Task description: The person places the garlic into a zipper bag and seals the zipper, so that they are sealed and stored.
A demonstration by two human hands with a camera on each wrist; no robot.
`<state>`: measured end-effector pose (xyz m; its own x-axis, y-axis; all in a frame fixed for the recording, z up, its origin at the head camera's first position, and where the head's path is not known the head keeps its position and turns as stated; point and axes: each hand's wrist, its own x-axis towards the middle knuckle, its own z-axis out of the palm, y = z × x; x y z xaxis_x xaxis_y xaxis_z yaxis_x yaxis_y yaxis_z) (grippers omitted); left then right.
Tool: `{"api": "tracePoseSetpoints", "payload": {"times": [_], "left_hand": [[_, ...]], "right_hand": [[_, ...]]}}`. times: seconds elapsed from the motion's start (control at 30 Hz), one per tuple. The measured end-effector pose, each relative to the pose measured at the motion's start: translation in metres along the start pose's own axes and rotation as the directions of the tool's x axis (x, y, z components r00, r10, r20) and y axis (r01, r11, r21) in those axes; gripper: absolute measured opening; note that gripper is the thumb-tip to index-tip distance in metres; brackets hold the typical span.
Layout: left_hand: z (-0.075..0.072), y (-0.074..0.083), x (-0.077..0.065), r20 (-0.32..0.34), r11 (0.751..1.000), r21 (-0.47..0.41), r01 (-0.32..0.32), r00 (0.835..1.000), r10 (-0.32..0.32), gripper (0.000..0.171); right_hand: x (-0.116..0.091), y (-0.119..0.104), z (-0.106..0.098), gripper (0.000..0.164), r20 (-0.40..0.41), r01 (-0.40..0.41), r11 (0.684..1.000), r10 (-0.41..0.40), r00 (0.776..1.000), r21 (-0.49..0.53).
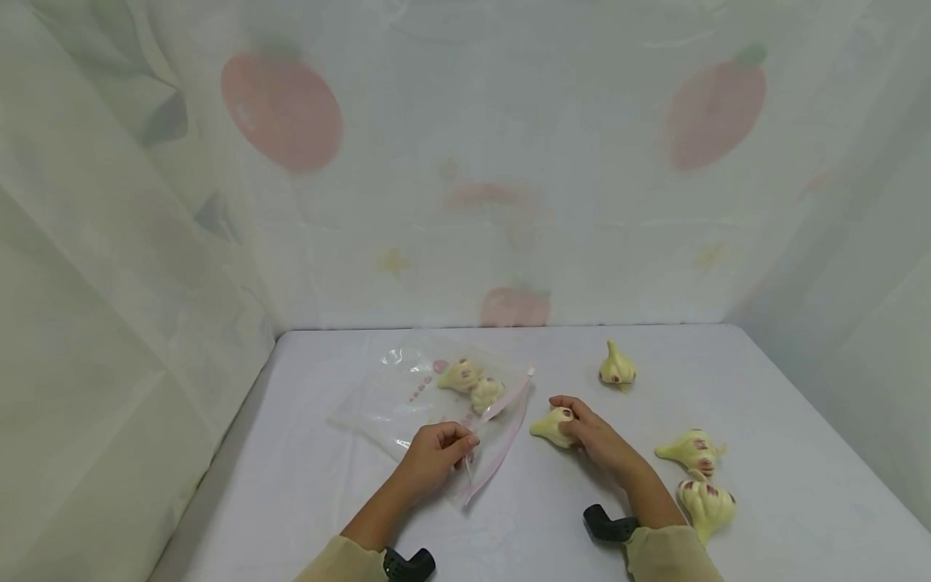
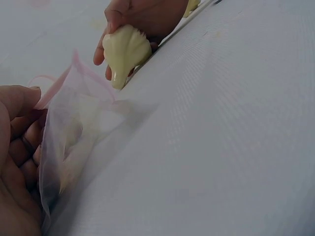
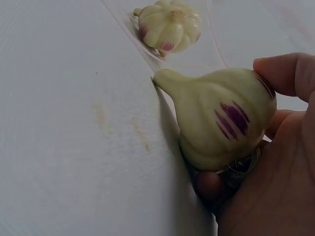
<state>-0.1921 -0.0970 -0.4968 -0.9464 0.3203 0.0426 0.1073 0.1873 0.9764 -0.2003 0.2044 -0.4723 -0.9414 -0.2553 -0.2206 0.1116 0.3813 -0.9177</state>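
My left hand (image 1: 434, 454) pinches the pink-edged mouth of a clear zip bag (image 1: 396, 396) between thumb and fingers. Inside the bag lie two garlic bulbs (image 1: 460, 375), toward its far side. My right hand (image 1: 598, 436) grips another garlic bulb (image 3: 221, 115), pale with purple streaks, its stem pointing left toward the bag's mouth. In the left wrist view that bulb (image 2: 126, 49) is beside the raised pink edge (image 2: 74, 66), apart from it. The fingertips under the bulb are partly hidden.
On the right of the white table (image 1: 553, 525) lie two garlic bulbs close together, one farther back (image 1: 691, 453) and one nearer (image 1: 707, 508). A single bulb (image 1: 617, 368) stands near the back edge. Printed curtains (image 1: 596, 162) enclose the back and sides.
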Motion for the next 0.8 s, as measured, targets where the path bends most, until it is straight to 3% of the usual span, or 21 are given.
{"api": "tracePoseSetpoints", "payload": {"times": [0.2, 0.5, 0.8], "left_hand": [[0.0, 0.0, 0.0, -0.005, 1.0, -0.01, -0.006, 1.0, 0.006, 0.025], [0.0, -0.003, 0.001, 0.004, 1.0, 0.001, -0.008, 1.0, 0.008, 0.025], [0.0, -0.004, 0.001, 0.004, 1.0, 0.011, -0.001, 1.0, 0.001, 0.027]], "right_hand": [[0.002, 0.004, 0.001, 0.062, -0.008, 0.028, 0.999, -0.029, 1.0, -0.027], [0.005, 0.012, 0.0, 0.066, -0.037, 0.065, 0.997, -0.066, 0.997, -0.03], [0.006, 0.013, 0.0, 0.072, -0.034, 0.136, 0.986, -0.14, 0.99, -0.097]]}}
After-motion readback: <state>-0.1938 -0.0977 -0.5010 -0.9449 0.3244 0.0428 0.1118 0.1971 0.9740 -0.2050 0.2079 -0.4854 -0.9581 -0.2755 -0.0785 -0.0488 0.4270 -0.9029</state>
